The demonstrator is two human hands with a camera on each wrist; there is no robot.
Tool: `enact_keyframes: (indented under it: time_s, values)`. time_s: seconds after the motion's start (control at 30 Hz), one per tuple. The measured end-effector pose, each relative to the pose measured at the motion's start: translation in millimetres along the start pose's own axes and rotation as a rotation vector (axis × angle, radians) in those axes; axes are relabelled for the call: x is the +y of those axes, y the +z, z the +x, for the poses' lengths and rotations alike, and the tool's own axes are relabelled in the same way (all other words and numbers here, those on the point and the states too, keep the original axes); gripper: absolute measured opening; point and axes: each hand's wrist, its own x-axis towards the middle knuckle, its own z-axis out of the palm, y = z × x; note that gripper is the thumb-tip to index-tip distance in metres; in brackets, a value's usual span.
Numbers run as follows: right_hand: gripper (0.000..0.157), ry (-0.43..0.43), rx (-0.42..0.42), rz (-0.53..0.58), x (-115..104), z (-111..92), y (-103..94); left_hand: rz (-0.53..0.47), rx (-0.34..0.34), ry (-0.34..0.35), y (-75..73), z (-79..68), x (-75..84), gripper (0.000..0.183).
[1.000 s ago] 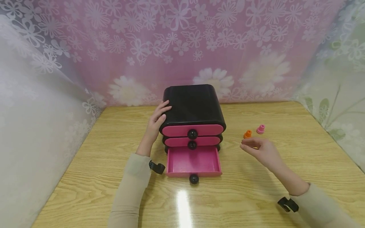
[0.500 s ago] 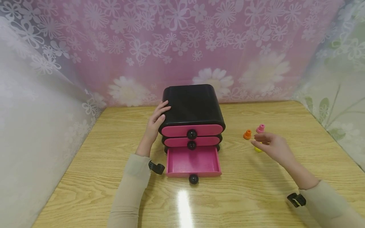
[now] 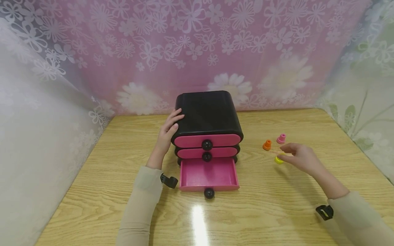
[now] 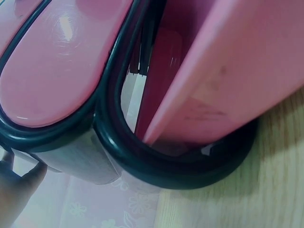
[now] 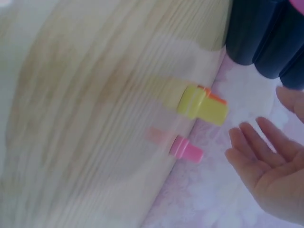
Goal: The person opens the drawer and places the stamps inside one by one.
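Observation:
My left hand (image 3: 166, 135) rests against the left side of a black drawer cabinet (image 3: 206, 112), its fingers laid over the upper edge. The bottom pink drawer (image 3: 209, 173) is pulled out, and nothing lies inside it. At the right, my right hand (image 3: 303, 160) hovers beside a small yellow plastic peg (image 3: 278, 159) with a flared base, partly covering it. In the right wrist view, the fingers are spread and apart from the yellow peg (image 5: 213, 109). An orange peg (image 3: 267, 145) and a pink peg (image 3: 281, 138) of the same shape stand farther back.
Two upper drawers (image 3: 191, 141) with round black knobs are closed. The wooden table (image 3: 261, 212) ends at a flowered pink curtain (image 3: 184, 61) behind the cabinet. Pale fabric hangs at both sides.
My right hand has moved right and slightly back, away from the cabinet, uncovering the orange peg and part of the yellow one. The left hand stays on the cabinet.

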Motion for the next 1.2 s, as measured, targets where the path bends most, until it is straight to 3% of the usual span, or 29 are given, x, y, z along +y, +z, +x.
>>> enact_keyframes:
  time_s: [0.1,0.3,0.43,0.63,0.87,1.2]
  values:
    - [0.049,-0.005,-0.035,-0.015,7.3,2.9,-0.5,-0.006,-0.001,-0.002,0.2,0.0,1.9,0.059]
    - [0.048,-0.001,-0.077,-0.006,19.4,6.3,-0.1,0.007,-0.012,-0.024,3.0,0.1,16.2,0.035]
    - [0.047,-0.001,-0.093,-0.005,21.7,8.3,0.3,0.029,-0.014,-0.026,5.5,0.2,25.2,0.033]
    - [0.044,-0.005,-0.094,-0.017,26.3,11.7,2.0,0.001,-0.009,-0.023,3.9,0.1,18.3,0.036]
    - [0.037,-0.009,-0.096,0.007,31.1,13.7,4.4,-0.017,-0.012,0.002,0.4,0.3,4.1,0.053]
    - [0.025,-0.033,-0.069,-0.004,33.4,16.1,7.8,0.022,0.006,-0.032,0.8,-0.7,4.2,0.065]
